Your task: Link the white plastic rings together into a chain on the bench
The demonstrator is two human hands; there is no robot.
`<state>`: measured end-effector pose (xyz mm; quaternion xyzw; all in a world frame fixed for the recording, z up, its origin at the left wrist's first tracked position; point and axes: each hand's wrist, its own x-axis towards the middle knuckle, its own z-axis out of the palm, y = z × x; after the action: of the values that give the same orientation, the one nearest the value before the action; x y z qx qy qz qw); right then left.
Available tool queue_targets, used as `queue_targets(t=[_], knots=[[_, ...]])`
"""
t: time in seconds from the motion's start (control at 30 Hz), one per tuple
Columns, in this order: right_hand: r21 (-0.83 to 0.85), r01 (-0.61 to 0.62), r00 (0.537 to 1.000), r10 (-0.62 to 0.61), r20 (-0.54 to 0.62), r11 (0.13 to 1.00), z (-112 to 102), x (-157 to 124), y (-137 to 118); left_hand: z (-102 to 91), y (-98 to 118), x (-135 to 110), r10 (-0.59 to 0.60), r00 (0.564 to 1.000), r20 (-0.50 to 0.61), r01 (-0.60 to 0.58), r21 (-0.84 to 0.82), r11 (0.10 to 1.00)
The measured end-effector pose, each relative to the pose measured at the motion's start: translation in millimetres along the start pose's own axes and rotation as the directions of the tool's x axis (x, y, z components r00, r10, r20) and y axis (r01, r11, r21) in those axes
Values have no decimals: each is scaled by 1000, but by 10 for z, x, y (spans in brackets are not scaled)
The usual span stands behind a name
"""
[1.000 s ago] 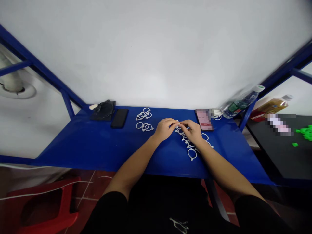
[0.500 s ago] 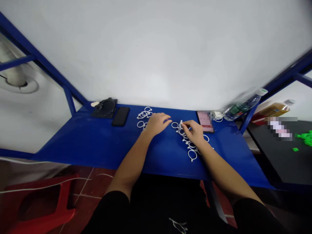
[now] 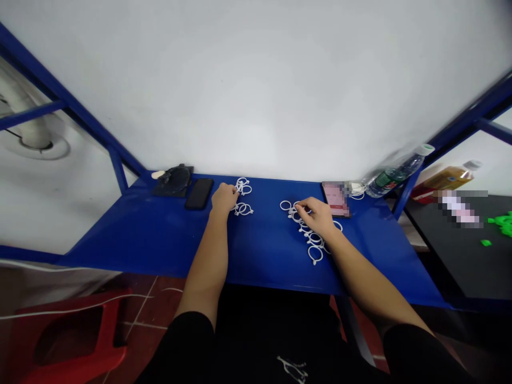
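Observation:
Two groups of small white plastic rings with knob-like tabs lie on the blue tabletop (image 3: pixel 264 256). My left hand (image 3: pixel 224 199) is at the left group of white rings (image 3: pixel 245 209), its fingers closed at the edge of the upper rings; the fingertips are partly hidden. Over the upper end of the right group of white rings (image 3: pixel 315 254), my right hand (image 3: pixel 318 217) is closed in a pinch, thumb and forefinger at a ring. The palm and wrist cover part of that group.
Left of the rings lie a black phone (image 3: pixel 199 193) and a dark flat object (image 3: pixel 174 180). At the right stand a pink-screened phone (image 3: pixel 336 198), a white cable (image 3: pixel 357 188) and a leaning bottle (image 3: pixel 396 175). Green pieces (image 3: pixel 503 229) lie on a black table (image 3: pixel 468 256).
My left hand has moved left from the middle of the table to the left rings, and its fingers have closed. The right hand stays over its group; the upright white piece at its fingertips no longer shows.

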<state>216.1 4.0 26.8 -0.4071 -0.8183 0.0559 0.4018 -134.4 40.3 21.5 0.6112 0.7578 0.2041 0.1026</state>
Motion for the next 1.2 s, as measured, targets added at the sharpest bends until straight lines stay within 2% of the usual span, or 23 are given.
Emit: queue_targets(t=[0.17, 0.23, 0.3, 0.33, 0.4, 0.53, 0.63, 0.73, 0.9, 1.0, 1.1, 1.2], knots=[[-3, 14, 1000, -14, 16, 1000, 9, -3, 4, 37, 226, -3, 83, 987, -140, -110, -194, 975], [-10, 19, 1000, -19, 22, 1000, 19, -4, -5, 76, 395, -61, 151, 967, -203, -218, -364, 906], [-3, 17, 1000, -17, 22, 1000, 32, -9, -15, 134, 601, -180, 251, 942, -221, -332, -518, 788], [11, 13, 1000, -14, 24, 1000, 38, -12, -19, 166, 709, -259, 289, 936, -199, -350, -579, 736], [51, 13, 999, -15, 32, 999, 46, -19, -26, 228, 910, -429, 361, 929, -87, -320, -681, 659], [83, 111, 991, -116, 63, 990, 44, -18, -39, 321, 1152, -655, 451, 892, 40, -262, -767, 586], [82, 198, 974, -205, 96, 977, 40, -8, -54, 357, 1189, -677, 441, 892, 98, -192, -801, 566], [91, 223, 967, -232, 102, 971, 45, -2, -65, 365, 1185, -661, 435, 889, 141, -148, -811, 566], [82, 261, 965, -263, 7, 962, 61, -9, -69, 373, 1197, -677, 460, 872, 167, -141, -815, 563], [76, 263, 965, -263, -12, 962, 70, -15, -70, 390, 1195, -683, 479, 860, 175, -154, -805, 572], [81, 255, 967, -254, -22, 964, 76, -21, -64, 396, 1179, -683, 487, 866, 114, -229, -776, 588], [52, 180, 981, -175, -86, 982, 77, -28, -64, 381, 1161, -684, 492, 870, -41, -358, -738, 572]])
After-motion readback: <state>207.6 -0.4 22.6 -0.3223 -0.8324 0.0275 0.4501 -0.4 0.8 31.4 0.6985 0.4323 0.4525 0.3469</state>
